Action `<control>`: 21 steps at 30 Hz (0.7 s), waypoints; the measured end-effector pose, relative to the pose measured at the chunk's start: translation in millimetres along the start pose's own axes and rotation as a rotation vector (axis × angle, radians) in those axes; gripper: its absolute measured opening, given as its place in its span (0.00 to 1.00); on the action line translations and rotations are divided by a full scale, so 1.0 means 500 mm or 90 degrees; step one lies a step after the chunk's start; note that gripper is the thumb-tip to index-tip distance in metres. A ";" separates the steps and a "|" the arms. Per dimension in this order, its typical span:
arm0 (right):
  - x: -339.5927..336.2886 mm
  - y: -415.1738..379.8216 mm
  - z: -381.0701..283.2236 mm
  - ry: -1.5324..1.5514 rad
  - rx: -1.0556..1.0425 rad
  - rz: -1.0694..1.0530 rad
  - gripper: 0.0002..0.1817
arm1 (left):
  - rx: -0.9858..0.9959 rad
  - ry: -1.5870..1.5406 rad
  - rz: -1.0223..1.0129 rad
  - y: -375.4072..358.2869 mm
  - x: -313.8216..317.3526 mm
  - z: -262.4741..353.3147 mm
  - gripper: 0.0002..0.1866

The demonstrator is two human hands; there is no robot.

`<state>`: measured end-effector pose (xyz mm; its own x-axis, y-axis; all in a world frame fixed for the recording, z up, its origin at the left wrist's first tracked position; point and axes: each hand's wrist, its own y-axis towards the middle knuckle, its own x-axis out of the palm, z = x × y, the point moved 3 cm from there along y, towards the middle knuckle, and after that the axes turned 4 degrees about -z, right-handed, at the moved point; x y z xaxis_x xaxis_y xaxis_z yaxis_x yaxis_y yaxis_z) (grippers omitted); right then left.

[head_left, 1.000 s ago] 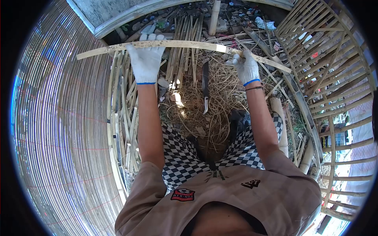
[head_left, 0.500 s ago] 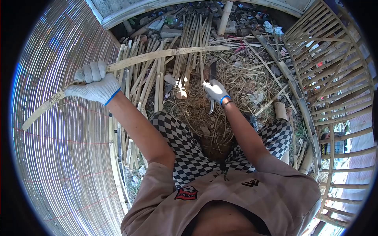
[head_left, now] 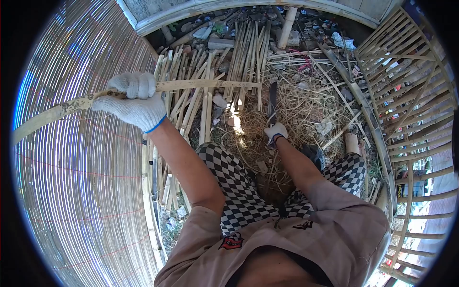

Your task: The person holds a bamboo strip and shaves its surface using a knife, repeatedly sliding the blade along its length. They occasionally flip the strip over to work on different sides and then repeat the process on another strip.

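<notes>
In a white knitted glove, my left hand [head_left: 134,98] is closed around a long split bamboo strip [head_left: 201,84]. The strip runs nearly level, one end far to the left and the other above the middle of the ground. My right hand [head_left: 276,132], gloved as well, grips the handle of a machete [head_left: 273,98]. Its dark blade points away from me, close to the strip's right end but seemingly apart from it. The handle is mostly hidden in my fist.
Several bamboo strips [head_left: 246,52] lie in bundles ahead and to the left. Thin shavings [head_left: 306,105] cover the ground around the machete. A slatted bamboo screen [head_left: 81,191] rises on the left, and a bamboo frame [head_left: 411,95] stands on the right. A post [head_left: 287,27] is at the back.
My left hand has drawn the bamboo strip nearer to me, and its far end has moved left. My right hand has lowered with the machete, whose blade now shows more fully. The view has shifted slightly.
</notes>
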<state>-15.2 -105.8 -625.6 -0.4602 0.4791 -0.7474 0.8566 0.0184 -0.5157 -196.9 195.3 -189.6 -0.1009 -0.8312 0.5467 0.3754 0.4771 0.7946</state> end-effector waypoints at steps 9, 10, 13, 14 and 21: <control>-0.074 0.019 0.058 0.451 -0.002 -0.224 0.14 | -0.025 -0.038 -0.001 -0.013 0.022 -0.026 0.39; -0.088 0.016 0.062 0.557 0.012 -0.226 0.13 | -0.026 -0.025 0.003 -0.014 0.027 -0.029 0.39; -0.127 0.044 0.102 0.496 -0.139 -0.044 0.14 | -0.019 -0.052 0.017 -0.013 0.039 -0.041 0.41; -0.139 0.024 0.112 0.479 -0.169 0.024 0.15 | -0.021 -0.071 0.026 -0.019 0.039 -0.045 0.41; -0.303 -0.202 0.012 0.657 -0.155 0.003 0.13 | -0.093 -0.149 -0.083 -0.020 0.052 -0.073 0.44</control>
<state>-33.2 -185.4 -462.8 -0.1343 0.9905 0.0282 0.9340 0.1360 -0.3302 -169.7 158.8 -192.9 -0.3599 -0.7866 0.5017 0.4715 0.3107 0.8253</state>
